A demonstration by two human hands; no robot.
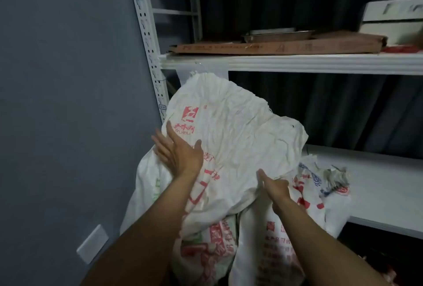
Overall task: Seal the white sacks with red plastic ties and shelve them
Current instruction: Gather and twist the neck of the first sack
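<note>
A big white sack (238,125) with red print lies on top of other white sacks (258,235) piled at the left end of the lower white shelf (377,185). Its gathered top reaches up to the shelf above. My left hand (178,155) presses flat against the sack's left side with straight fingers. My right hand (274,188) rests at the sack's lower right edge, thumb up, its fingers hidden under the fabric. A smaller sack (320,185) with blue and red print lies to the right. No red tie is visible.
The upper shelf (297,62) carries a flat cardboard piece (274,47), a metal tray (279,34) and a white box (393,20). A slotted white upright (146,40) stands at the left against a grey wall. A dark curtain hangs behind.
</note>
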